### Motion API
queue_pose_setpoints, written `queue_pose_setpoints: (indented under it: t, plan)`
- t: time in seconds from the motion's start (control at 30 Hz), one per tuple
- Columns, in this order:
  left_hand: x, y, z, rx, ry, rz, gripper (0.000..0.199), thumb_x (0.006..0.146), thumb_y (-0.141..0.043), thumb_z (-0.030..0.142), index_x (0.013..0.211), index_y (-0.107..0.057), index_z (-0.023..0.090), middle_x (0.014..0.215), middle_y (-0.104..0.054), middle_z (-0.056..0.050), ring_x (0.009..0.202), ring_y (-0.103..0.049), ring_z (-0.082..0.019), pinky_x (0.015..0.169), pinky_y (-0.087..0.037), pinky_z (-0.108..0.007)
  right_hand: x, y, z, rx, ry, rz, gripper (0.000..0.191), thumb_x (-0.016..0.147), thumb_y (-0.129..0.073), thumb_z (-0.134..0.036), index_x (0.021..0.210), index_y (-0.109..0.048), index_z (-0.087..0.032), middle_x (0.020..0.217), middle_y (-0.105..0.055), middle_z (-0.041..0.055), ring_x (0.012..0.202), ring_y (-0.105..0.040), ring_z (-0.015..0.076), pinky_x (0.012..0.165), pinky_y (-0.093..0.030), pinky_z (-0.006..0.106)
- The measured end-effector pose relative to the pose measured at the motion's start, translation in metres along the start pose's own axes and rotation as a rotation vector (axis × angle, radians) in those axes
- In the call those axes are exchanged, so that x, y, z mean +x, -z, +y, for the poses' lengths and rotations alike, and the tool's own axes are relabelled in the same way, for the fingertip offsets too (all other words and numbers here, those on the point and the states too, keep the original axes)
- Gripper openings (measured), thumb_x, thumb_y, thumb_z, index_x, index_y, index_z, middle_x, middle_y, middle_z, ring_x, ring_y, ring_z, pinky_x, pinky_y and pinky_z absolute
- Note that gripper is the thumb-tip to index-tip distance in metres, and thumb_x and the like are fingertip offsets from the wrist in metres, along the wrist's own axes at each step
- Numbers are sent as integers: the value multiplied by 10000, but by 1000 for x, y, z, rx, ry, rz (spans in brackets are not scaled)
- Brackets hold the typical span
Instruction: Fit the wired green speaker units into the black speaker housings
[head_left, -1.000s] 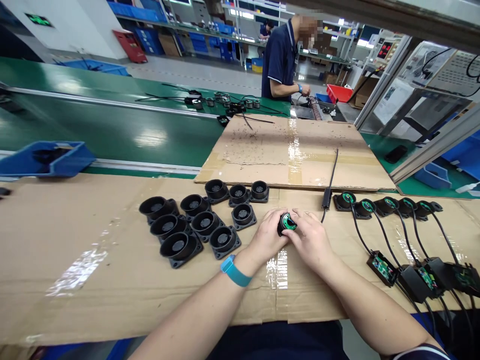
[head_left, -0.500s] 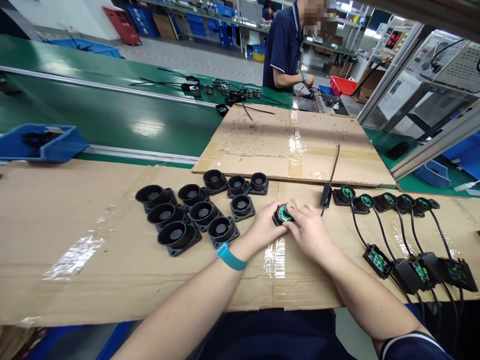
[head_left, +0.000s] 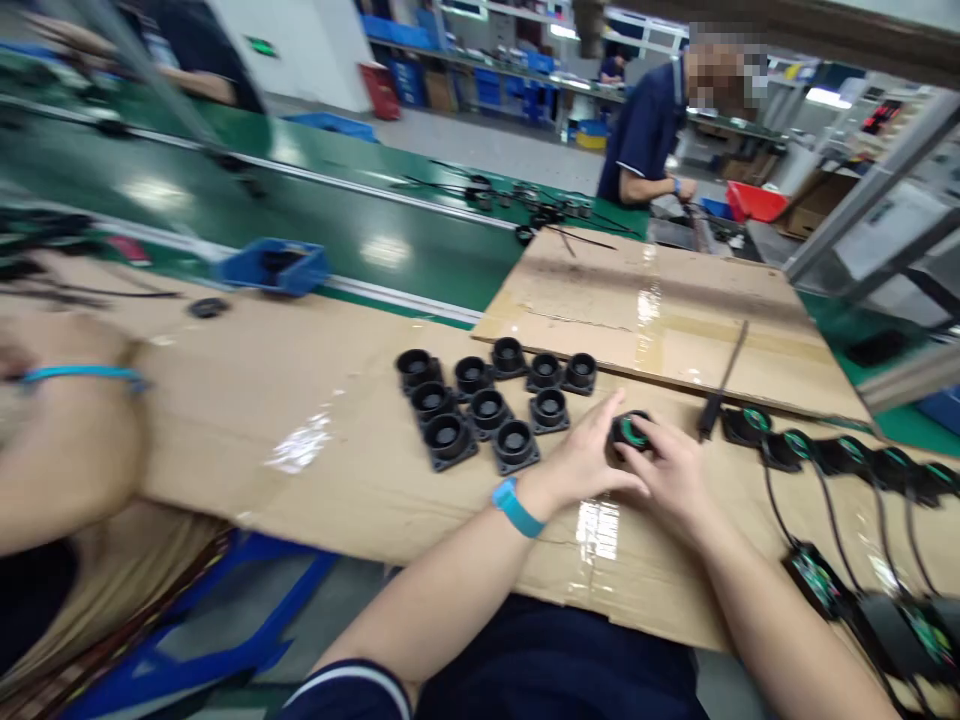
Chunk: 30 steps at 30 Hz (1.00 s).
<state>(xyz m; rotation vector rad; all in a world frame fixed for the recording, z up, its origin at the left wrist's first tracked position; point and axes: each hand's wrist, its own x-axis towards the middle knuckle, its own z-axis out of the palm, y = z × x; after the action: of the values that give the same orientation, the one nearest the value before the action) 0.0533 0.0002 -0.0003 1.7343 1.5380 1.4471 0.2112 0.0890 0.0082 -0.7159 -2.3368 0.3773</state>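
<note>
A small black round housing with a green circuit board (head_left: pixel 631 428) is between my hands, over the cardboard. My right hand (head_left: pixel 673 478) grips it with thumb and fingers from the right. My left hand (head_left: pixel 583 458) stands open beside it, thumb and fingers spread and apart from the housing. To the left of my hands, several black housings with round raised rims (head_left: pixel 489 412) sit in loose rows. On the right is a row of similar black housings showing green boards (head_left: pixel 796 448). Cables run from them to open black boxes with circuit boards (head_left: pixel 817 580).
Cardboard (head_left: pixel 360 480) covers the bench, with a raised cardboard sheet (head_left: pixel 585 290) behind. A black box with a cable (head_left: pixel 711 410) lies right of my hands. A blue bin (head_left: pixel 274 268) stands at the back left. A co-worker's arm (head_left: pixel 67 430) reaches in from the left; another person (head_left: pixel 645 130) works beyond.
My view has swung left, bringing a co-worker's arm into sight. My left hand has come off the housing and opened, while my right hand still holds it.
</note>
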Motion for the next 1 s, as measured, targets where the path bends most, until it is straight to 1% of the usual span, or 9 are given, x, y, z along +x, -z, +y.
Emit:
queue_pose_setpoints:
  t: [0.07,0.2,0.33,0.43,0.57,0.73,0.83,0.93,1.0]
  plan:
    - [-10,7,17,6,-167,183,1110,639,-879,582,1514,-322,188,1444,-533,-204,1372,-508,-344,1178,-419,-517,-5,3,5,-7,14,109,364,884,-707,-414,1151,-742,-168,1223,-707,159,1068,-709,297,975,-580,442]
    - [-45,29,46,25,-326,327,764,842,-713,584,1425,-438,176,1259,-650,-173,1203,-628,-300,1056,-526,-463,-13,7,17,-66,33,7,444,873,-678,-546,1095,-777,-174,1148,-739,148,986,-733,333,913,-606,487]
    - [-93,50,59,-11,-299,420,541,944,-597,509,1358,-508,172,1169,-672,-160,1125,-641,-289,992,-538,-477,-19,-1,19,-124,-27,118,509,862,-688,-569,1122,-768,-139,1199,-718,176,1011,-729,339,930,-604,480]
    - [-123,59,54,-55,-173,519,428,981,-528,434,1331,-519,189,1147,-660,-139,1091,-629,-266,943,-537,-449,-12,-6,6,-175,-17,1,569,883,-601,-653,1008,-800,-135,1053,-760,173,930,-750,335,873,-628,482]
    - [-131,65,49,-164,105,475,425,973,-557,403,1346,-502,206,1233,-627,-148,1098,-622,-259,955,-517,-452,24,31,-64,-159,51,97,467,876,-680,-572,1087,-785,-169,1094,-760,132,906,-752,284,854,-632,416]
    - [-81,79,72,-580,233,319,1247,520,-970,496,1522,-282,218,1570,-350,-225,1448,-370,-393,1195,-303,-602,105,77,-216,3,187,192,459,833,-767,-514,1163,-751,-196,1105,-757,87,923,-737,264,859,-607,409]
    - [-59,106,97,-861,238,268,1077,492,-978,497,1386,-462,187,1385,-553,-219,1300,-553,-371,1134,-400,-585,171,48,-290,98,269,89,510,812,-755,-575,1108,-764,-160,858,-759,50,731,-715,222,734,-591,377]
    - [-70,155,111,-1152,347,222,664,649,-893,528,1088,-562,156,928,-701,-112,857,-734,-268,884,-579,-517,231,-21,-329,117,306,-16,538,769,-767,-583,1041,-781,-118,770,-736,59,710,-686,220,749,-542,382]
    - [-97,199,105,-1217,389,246,583,695,-864,484,1038,-522,159,834,-694,-80,689,-730,-246,697,-611,-446,258,-78,-336,48,241,-124,531,738,-783,-557,986,-791,-88,733,-727,91,723,-672,238,758,-502,391]
